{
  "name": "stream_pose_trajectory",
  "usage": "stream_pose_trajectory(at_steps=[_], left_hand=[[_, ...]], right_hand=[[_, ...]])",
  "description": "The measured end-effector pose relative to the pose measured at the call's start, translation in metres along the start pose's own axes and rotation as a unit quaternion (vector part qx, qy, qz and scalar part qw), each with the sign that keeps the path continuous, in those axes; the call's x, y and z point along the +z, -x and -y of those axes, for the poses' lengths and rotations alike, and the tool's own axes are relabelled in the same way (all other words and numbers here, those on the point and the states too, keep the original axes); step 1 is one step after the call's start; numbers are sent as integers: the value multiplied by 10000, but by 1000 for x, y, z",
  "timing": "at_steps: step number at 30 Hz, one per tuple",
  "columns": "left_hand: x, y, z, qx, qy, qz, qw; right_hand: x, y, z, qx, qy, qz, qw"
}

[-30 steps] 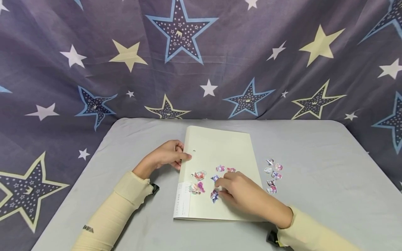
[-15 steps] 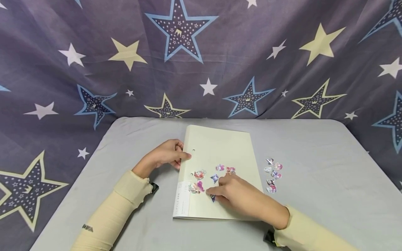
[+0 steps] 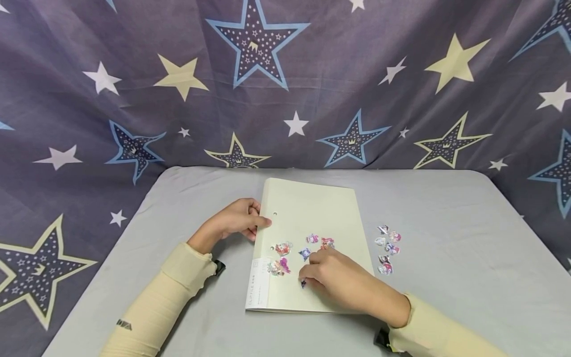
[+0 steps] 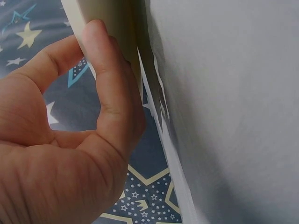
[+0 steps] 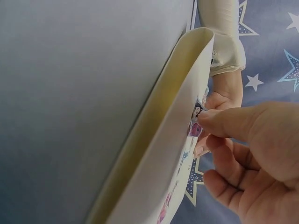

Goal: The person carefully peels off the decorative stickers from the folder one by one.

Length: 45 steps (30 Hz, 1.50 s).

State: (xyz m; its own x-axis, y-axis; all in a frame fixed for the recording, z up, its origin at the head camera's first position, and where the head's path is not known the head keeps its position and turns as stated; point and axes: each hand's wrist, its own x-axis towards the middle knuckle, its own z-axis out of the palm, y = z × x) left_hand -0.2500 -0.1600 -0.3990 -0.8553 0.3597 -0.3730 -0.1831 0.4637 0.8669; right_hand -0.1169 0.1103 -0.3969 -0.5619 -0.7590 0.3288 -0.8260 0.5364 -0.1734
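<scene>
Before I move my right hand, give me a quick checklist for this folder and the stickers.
1. Left hand gripping the folder by its spine edge: ok.
2. Folder lying on the table: ok.
3. Right hand at the dark sticker near the folder's lower part: ok.
4. That sticker flat and stuck down: cannot tell, fingers hide most of it.
5. Red sticker fully in sight from the head view: not ok, the right hand covers part.
6. Loose stickers beside the folder clear of both hands: ok.

Place: a table (image 3: 446, 213), can't tell what room | Far, left, right: dark starry cloth (image 3: 147, 44) hangs | On top: grey cover (image 3: 455, 277), pale folder (image 3: 316, 208), shiny stickers (image 3: 394, 237)
</scene>
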Motion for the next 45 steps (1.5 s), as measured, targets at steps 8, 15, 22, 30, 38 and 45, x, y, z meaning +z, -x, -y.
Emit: stream_pose_trajectory(at_steps=[8, 15, 22, 30, 38, 45], left_hand=[[0, 1, -1, 31, -5, 42, 10000], [0, 0, 0, 10, -3, 29, 10000], [1, 0, 1, 42, -32, 33, 10000], [0, -1, 1, 34, -29, 36, 10000], [0, 0, -1, 2, 14, 45, 10000], [0, 1, 0, 21, -25, 41, 10000]], right_hand=[[1, -1, 0, -31, 124, -163, 9998], [1, -1, 2, 7, 85, -274, 9996], [0, -1, 3, 132, 187, -220, 9995], [-1, -1, 5, 172, 406, -251, 9987], [-7, -1, 6, 102, 754, -358, 9965], [-16, 0, 3, 115, 847, -493, 9951]])
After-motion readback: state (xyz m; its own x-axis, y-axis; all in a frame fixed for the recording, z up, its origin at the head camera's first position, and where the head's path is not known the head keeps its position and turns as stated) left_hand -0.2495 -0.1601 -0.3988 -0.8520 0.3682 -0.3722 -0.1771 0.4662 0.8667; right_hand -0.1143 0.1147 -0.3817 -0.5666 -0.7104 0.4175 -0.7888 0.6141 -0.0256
